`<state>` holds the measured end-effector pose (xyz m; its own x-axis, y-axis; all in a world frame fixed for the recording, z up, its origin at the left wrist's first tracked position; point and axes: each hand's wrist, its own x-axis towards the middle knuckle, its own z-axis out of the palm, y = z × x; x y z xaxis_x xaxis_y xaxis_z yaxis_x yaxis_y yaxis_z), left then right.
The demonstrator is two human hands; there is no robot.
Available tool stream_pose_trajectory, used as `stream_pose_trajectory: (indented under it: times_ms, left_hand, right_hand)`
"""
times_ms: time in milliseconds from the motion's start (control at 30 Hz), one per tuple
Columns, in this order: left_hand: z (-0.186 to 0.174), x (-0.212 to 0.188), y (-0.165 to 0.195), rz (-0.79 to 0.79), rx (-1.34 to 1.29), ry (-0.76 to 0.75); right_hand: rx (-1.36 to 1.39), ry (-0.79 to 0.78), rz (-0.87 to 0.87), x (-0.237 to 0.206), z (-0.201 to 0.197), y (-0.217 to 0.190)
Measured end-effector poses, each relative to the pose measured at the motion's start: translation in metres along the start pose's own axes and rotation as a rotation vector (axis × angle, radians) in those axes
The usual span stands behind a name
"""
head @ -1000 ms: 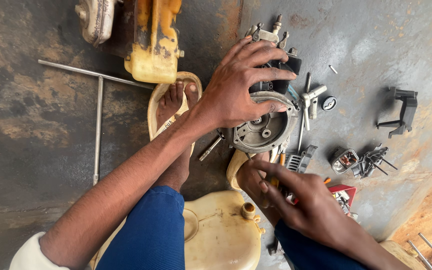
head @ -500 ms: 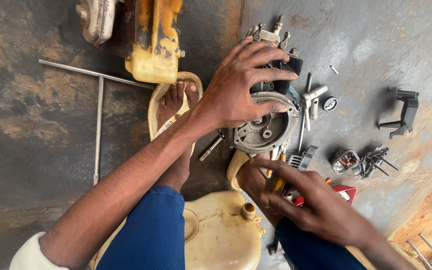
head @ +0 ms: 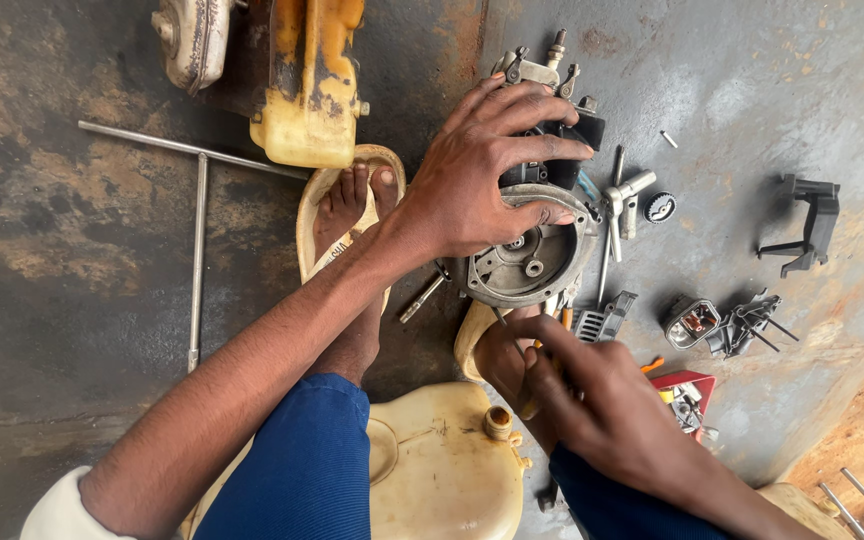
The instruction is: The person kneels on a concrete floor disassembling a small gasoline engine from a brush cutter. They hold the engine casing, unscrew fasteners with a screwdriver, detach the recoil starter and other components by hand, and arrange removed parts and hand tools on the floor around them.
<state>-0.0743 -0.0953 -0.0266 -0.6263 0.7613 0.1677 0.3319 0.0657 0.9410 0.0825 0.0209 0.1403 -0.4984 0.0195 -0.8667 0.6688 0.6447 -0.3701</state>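
My left hand (head: 487,175) is spread over the top of a small grey engine block (head: 530,265) and grips it against the floor. The block's round open face points toward me, and a spark plug (head: 556,48) sticks out at its far end. My right hand (head: 602,405) is just below the block, its fingers curled down by an orange-handled tool (head: 564,318) and my right foot. Whether those fingers grip anything is hidden. My left foot (head: 350,205) rests in a tan sandal beside the block.
A yellow fuel tank (head: 312,85) lies at the top and a cream tank (head: 442,470) between my knees. A long T-handle wrench (head: 197,215) lies on the left. To the right are a metal socket tool (head: 624,195), a black bracket (head: 807,225), a red box (head: 687,385) and small loose parts (head: 742,325).
My right hand's outstretched index finger has curled in, and the fingers have closed down near the block's lower edge. My left hand has stayed on the engine block.
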Motion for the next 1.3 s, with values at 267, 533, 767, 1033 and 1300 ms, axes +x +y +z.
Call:
stream_pose_trajectory:
  times_ms: [267, 533, 767, 1033, 1300]
  left_hand:
    - [-0.002, 0.0, -0.002, 0.011, -0.017, 0.009]
    - [0.0, 0.0, 0.0, 0.018, 0.01, 0.004]
    - [0.004, 0.002, -0.003, 0.014, 0.015, -0.015]
    - [0.011, 0.001, -0.003, 0.001, 0.041, 0.038]
    - [0.017, 0.029, 0.002, -0.03, 0.301, -0.117]
  right_hand:
    - [-0.265, 0.234, -0.594, -0.003, -0.018, -0.009]
    - [-0.676, 0.395, -0.741, -0.004, -0.005, -0.009]
    - [-0.816, 0.257, -0.794, 0.001, -0.002, -0.025]
    - [-0.363, -0.329, -0.504, 0.039, -0.003, -0.046]
    - [-0.174, -0.399, -0.5, 0.046, -0.015, -0.038]
